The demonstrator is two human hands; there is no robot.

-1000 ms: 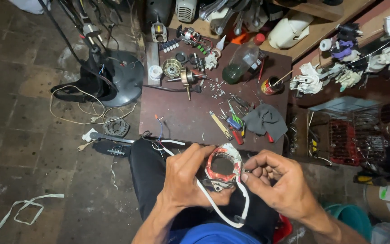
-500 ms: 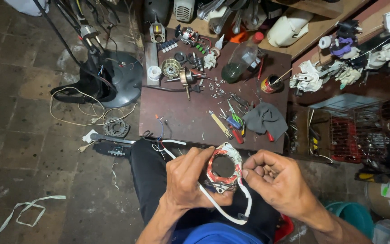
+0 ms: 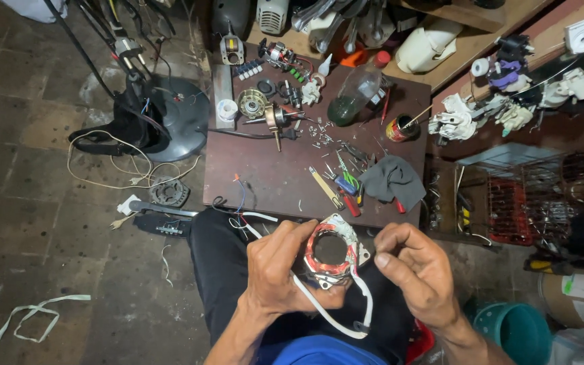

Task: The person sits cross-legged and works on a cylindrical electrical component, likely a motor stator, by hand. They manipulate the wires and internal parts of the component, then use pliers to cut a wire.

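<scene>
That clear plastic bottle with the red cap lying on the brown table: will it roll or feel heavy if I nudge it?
The clear plastic bottle with the red cap lies on its side, so it probably rolls easily. Only its lower end looks dark, perhaps with liquid, so it is likely light and bottom-heavy. Screws and tools on the brown table may stop it.

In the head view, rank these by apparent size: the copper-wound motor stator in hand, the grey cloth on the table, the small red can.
1. motor stator and grey cloth: look alike; the stator is nearer the camera, so unsure.
2. small red can: clearly smallest.
</scene>
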